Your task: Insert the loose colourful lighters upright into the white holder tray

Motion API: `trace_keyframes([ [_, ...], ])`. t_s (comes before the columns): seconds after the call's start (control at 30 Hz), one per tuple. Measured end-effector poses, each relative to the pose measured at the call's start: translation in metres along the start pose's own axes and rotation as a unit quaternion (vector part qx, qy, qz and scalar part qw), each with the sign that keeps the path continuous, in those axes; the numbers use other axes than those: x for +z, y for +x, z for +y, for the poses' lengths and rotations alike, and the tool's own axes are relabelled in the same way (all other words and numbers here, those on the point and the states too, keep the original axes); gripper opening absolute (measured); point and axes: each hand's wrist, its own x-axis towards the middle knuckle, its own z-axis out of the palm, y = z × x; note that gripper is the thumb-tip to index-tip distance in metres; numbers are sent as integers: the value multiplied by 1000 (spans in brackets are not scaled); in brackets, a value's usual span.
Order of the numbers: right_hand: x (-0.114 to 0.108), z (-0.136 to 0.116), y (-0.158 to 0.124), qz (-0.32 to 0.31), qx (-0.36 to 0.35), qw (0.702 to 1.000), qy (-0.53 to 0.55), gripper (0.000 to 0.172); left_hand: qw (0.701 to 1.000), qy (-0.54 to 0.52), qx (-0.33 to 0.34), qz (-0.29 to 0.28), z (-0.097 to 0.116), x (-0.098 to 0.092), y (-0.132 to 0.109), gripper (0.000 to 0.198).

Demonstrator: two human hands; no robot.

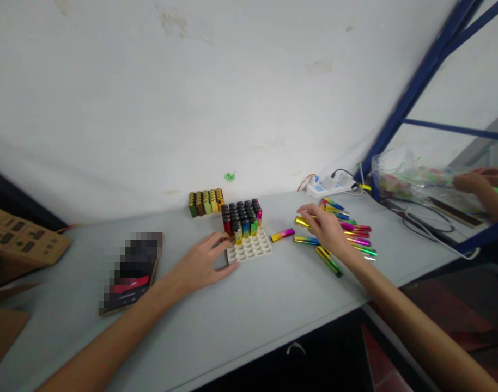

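Cigarette lighters (pixel 242 216) with black tops and red, blue, green and yellow bodies stand upright in the back rows of a white tray (pixel 251 249); its front rows of holes are bare. My left hand (pixel 206 260) grips the tray's left side, thumb at the front corner and fingers by the lighters. To the right, my right hand (pixel 325 227) is closed in a pinch on a shiny yellow lighter (pixel 302 221), above a loose spread of metallic coloured lighters (pixel 329 261). One pink-and-yellow lighter (pixel 282 235) lies alone between tray and right hand.
Behind the tray stands a block of green, brown and yellow lighters (pixel 206 202). A power strip (pixel 331 184) with cables sits by the wall. Left are a dark, partly blurred flat object (pixel 137 272) and a cardboard box (pixel 24 237). Another person's hands (pixel 488 188) show beyond the blue frame (pixel 416 76).
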Motion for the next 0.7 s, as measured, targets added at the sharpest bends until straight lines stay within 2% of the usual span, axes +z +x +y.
trace_keyframes([
  [0.07,6,-9,6,3,69,994,82,35,1000,-1,-1,-1,0,0,0,31],
  [0.17,13,-18,12,-53,125,972,193,43,1000,1,0,-5,0,0,0,31],
  [0.23,14,-22,13,-100,111,966,209,42,1000,1,0,-7,0,0,0,30],
  [0.3,11,-26,13,-116,80,971,193,41,1000,-3,1,-9,0,0,0,30],
  [0.37,9,-31,11,-114,61,976,177,43,1000,-8,2,-8,0,1,0,29],
  [0.47,9,-39,8,-116,69,974,181,53,1000,-13,5,-6,0,1,1,29],
  [0.6,16,-49,8,-74,91,976,182,44,1000,-4,4,-9,1,0,1,29],
  [0.7,23,-54,10,-78,103,966,225,47,1000,4,4,-8,1,1,0,28],
])
